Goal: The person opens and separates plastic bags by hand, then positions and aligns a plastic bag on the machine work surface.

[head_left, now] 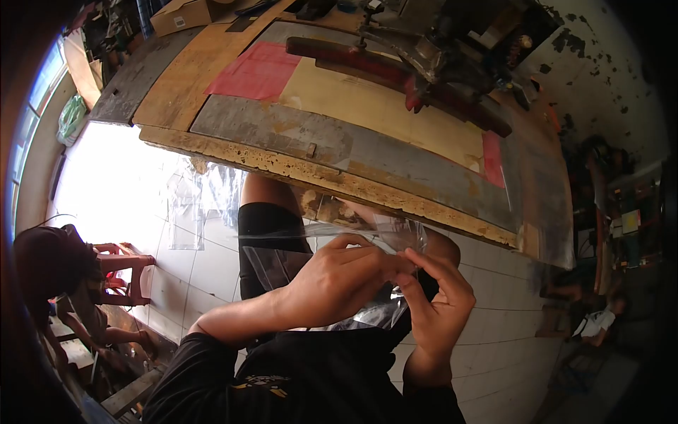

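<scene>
the left hand point(339, 279) and right hand point(439, 297) are pinching clear plastic point(381, 312), fingertips nearly meeting, in front of the bench point(261, 121). the handling is looking unfinished: the plastic is being held, and how much is already done isn't showing.

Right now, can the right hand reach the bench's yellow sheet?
Probably yes: the yellow sheet lies uncovered along its near side, though the right hand seems busy with clear plastic.

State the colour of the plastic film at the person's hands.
Colourless: the plastic film is clear, showing best in the head view.
</scene>
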Available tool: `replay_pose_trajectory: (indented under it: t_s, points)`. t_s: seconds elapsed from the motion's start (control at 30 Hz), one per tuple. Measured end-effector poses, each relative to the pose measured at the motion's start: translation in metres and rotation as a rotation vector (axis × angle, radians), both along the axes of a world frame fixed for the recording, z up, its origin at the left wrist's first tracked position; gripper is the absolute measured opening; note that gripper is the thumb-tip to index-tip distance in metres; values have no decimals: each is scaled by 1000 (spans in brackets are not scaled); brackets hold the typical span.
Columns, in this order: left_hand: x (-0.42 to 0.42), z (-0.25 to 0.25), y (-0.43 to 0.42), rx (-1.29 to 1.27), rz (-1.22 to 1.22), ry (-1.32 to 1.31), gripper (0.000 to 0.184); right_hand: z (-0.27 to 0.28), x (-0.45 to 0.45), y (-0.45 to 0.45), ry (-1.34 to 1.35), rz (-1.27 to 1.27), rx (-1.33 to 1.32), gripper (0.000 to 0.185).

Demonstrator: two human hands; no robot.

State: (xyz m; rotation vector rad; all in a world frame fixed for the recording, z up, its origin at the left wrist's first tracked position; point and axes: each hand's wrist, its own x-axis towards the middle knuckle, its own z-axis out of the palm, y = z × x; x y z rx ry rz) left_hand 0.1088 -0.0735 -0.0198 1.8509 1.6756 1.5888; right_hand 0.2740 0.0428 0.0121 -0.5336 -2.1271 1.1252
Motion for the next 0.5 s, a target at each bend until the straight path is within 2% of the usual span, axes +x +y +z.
replay_pose_trajectory:
  t_s: [0.13,0.5]
  points:
    - [1,3,-3,-97,15,-192,29,-3,-2,1,9,-25,-29,32]
    - [4,-1,-2,-125,10,-215,32,-6,-1,7,37,-34,-62,21]
